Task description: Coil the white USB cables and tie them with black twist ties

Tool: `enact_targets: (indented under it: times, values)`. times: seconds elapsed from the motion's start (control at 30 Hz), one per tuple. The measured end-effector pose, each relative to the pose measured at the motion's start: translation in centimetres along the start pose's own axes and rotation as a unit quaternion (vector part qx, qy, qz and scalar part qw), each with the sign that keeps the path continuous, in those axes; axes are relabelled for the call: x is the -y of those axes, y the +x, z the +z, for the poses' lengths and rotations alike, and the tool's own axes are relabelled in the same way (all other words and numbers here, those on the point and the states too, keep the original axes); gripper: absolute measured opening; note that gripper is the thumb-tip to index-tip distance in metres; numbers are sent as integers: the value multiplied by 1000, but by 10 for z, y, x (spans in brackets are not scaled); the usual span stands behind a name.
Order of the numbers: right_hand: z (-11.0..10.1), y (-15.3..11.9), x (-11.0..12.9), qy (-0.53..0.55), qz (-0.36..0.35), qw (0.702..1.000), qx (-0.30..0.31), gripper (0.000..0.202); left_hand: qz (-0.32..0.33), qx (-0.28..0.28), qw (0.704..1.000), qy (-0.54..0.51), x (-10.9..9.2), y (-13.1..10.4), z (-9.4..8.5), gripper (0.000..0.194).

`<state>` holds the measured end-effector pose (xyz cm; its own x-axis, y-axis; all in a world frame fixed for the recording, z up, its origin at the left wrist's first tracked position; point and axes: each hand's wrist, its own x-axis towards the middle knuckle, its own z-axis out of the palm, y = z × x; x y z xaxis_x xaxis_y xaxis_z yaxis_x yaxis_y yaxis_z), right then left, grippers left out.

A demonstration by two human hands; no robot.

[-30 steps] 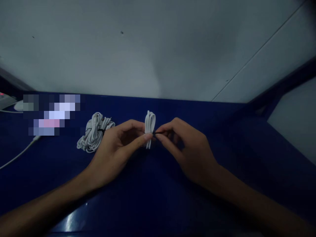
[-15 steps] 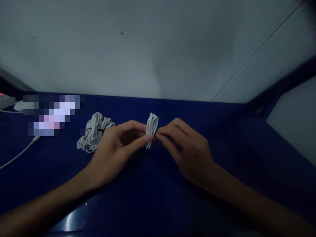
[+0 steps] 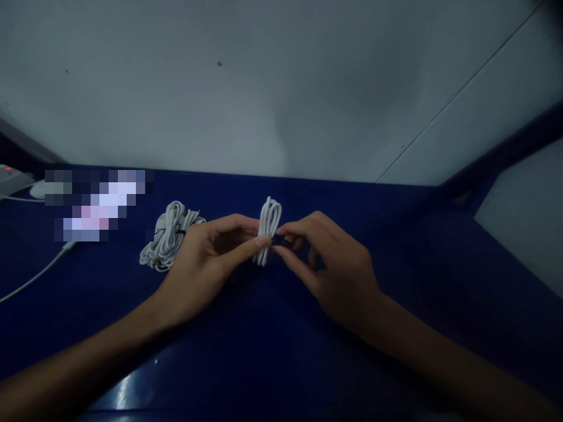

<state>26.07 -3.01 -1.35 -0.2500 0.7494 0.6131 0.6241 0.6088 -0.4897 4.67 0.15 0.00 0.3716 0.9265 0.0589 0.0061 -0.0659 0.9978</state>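
A small coil of white cable (image 3: 270,217) stands upright between the thumb and fingers of my left hand (image 3: 206,258), gripped around its lower middle. A thin black tie (image 3: 281,238) sticks out from the right side of this coil. My right hand (image 3: 336,258) is at the tie, its index finger above and its thumb below, with the strand running in toward the bent middle finger. To the left, partly behind my left hand, lies a pile of white cable bundles (image 3: 165,240) bound with black ties.
The blue tabletop (image 3: 264,346) runs back to a pale wall (image 3: 246,105). At the left are a pixelated bright object (image 3: 105,205) with a white cable (image 3: 35,278) leading from it, and a white item (image 3: 38,189) near the edge. A blue frame bar (image 3: 505,155) rises at the right.
My right thumb and index finger have spread apart, and the black tie now shows between them. The coil in my left hand has tilted and shifted slightly left.
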Motion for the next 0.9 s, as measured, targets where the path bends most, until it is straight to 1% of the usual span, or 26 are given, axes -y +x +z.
enact_targets:
  times: [0.07,0.13,0.2,0.27,0.3,0.33,0.37,0.4,0.43,0.5,0.53,0.57,0.6,0.63,0.67,0.73,0.77,0.8,0.83,0.9]
  values:
    - [3,-2,-3,-89,-84,992,-20,10,-22,9,999,-28,-2,1,1,13]
    - [4,-2,-8,-145,-133,980,-33,8,-39,16,998,-46,-4,1,2,13]
    - [4,-1,-10,-171,-158,972,-36,9,-49,24,997,-56,-5,1,3,12]
    - [2,0,-10,-155,-156,975,-28,12,-53,29,996,-59,-6,1,3,9]
    - [1,1,-9,-125,-135,983,-23,12,-53,29,996,-59,-6,1,3,9]
    - [0,2,-7,-81,-96,992,-16,12,-52,27,997,-58,-6,1,3,10]
    - [-2,3,-5,-24,-42,999,-4,11,-50,24,997,-55,-6,1,3,11]
    - [-5,4,-3,43,31,999,8,9,-49,22,997,-49,-6,2,2,13]
    - [-7,5,-1,117,102,987,32,7,-46,21,998,-42,-6,2,2,13]
    - [-13,8,2,239,219,941,100,12,-39,23,999,-28,-6,3,0,12]
    - [-15,10,3,274,252,921,117,15,-34,24,999,-24,-6,3,0,11]
    - [-16,10,3,288,268,911,125,18,-31,25,999,-22,-6,3,0,10]
    - [-16,10,3,281,265,915,117,17,-31,25,999,-22,-6,3,-1,8]
    - [-15,10,3,253,242,932,96,14,-33,25,999,-24,-6,3,-1,7]
    - [-14,9,3,208,201,955,69,10,-38,27,999,-28,-5,3,-1,7]
    - [-9,6,1,91,88,992,9,7,-51,29,998,-36,-5,3,-1,8]
    - [-7,4,0,38,28,999,-6,9,-59,28,997,-39,-4,3,0,9]
    - [-4,2,-2,-9,-13,1000,-15,10,-65,27,997,-40,-3,3,0,10]
    - [-3,1,-3,-45,-42,998,-28,11,-69,26,996,-41,-3,3,0,10]
    - [0,-1,-5,-91,-68,993,-32,12,-72,27,996,-48,-2,3,1,8]
